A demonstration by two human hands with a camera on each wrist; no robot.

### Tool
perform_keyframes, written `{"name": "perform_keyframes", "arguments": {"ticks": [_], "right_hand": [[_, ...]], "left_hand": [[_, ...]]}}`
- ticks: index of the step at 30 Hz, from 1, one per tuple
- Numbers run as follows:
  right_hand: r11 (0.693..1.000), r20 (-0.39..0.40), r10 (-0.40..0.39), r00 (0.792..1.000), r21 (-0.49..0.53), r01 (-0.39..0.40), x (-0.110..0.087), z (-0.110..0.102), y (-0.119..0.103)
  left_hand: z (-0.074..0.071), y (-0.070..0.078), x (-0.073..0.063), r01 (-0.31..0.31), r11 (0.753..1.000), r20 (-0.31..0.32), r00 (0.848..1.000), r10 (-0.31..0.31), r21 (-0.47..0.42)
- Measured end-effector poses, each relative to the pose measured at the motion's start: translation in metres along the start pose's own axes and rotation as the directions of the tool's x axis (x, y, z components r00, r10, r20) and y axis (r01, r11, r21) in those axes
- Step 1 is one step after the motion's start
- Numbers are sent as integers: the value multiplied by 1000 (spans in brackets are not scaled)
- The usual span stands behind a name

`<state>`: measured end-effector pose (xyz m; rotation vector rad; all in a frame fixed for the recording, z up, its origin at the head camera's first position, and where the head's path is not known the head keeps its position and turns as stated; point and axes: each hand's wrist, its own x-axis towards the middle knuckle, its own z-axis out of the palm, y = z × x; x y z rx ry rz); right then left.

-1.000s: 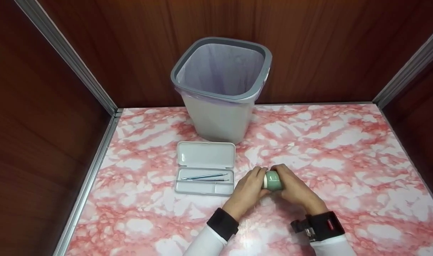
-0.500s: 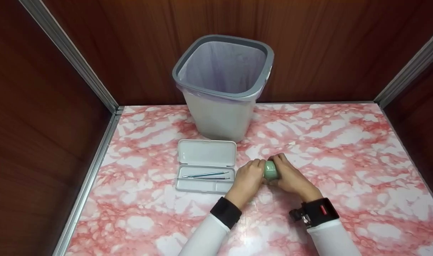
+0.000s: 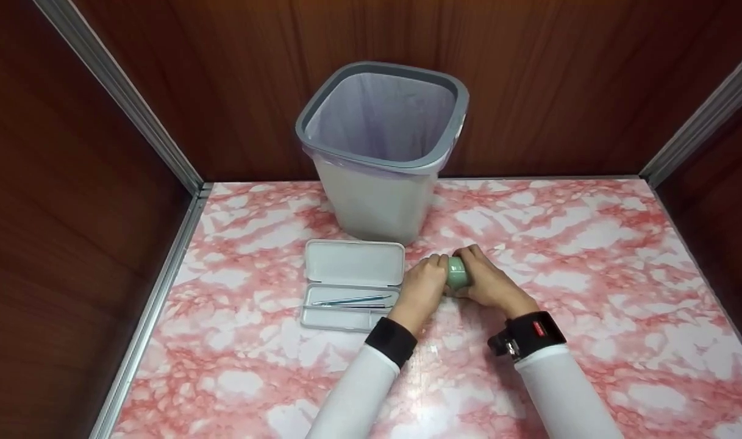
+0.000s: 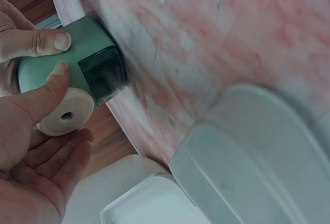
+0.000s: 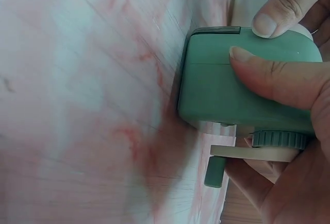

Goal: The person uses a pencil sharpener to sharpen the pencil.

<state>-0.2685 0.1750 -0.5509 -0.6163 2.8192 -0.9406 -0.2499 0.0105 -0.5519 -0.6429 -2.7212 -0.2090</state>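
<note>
A green hand-crank pencil sharpener [image 3: 458, 272] is between both hands in the head view. In the left wrist view its round cream front [image 4: 67, 113] with a hole shows, along with a dark see-through drawer [image 4: 104, 72]. My left hand [image 3: 422, 285] grips it at the front end, thumb on the green body and fingers beneath the cream disc. From the other end my right hand [image 3: 491, 281] holds the body, its thumb [image 5: 273, 77] laid along one side. The cream crank [image 5: 252, 153] with its green knob sticks out near the right fingers in the right wrist view.
Left of the hands lies an opened pale pencil case [image 3: 353, 263], with pencils [image 3: 352, 300] in its tray. Behind it stands a grey-rimmed bin [image 3: 377, 201] with a lilac liner. Dark wood panels [image 3: 553, 85] enclose the red-and-white marbled table [image 3: 590, 268].
Both hands have carried the pencil sharpener farther from the body and slightly left. The pencil case and bin stay where they were.
</note>
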Motion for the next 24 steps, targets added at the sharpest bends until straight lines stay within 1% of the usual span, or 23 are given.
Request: {"name": "perform_keyframes", "arguments": {"ticks": [3, 8, 11, 15, 18, 21, 22, 24], "right_hand": [[999, -37, -30, 999, -44, 29, 4, 0, 1], [990, -76, -58, 995, -132, 47, 5, 0, 0], [983, -100, -87, 991, -170, 69, 3, 2, 0], [974, -115, -124, 986, -206, 99, -2, 4, -1], [966, -126, -144, 982, -234, 111, -6, 5, -1], [957, -140, -147, 979, -269, 105, -13, 6, -1], [955, -143, -146, 979, -278, 102, -16, 6, -1], [952, -145, -139, 980, -293, 92, -23, 6, -1]], "left_hand": [[2, -2, 2, 5, 1000, 4, 1000, -5, 9], [2, -3, 2, 18, 1000, 0, 1000, -18, 11], [2, -3, 1, 16, 1000, 6, 1000, -16, 16], [-1, 0, 0, 1, 999, 19, 1000, -2, 45], [-4, 0, 0, -1, 998, 55, 998, -3, 61], [-11, -1, -5, -13, 998, 98, 995, 8, 55], [-13, -3, -7, -17, 999, 103, 995, 13, 42], [-19, -7, -13, -23, 1000, 93, 995, 22, 14]]}}
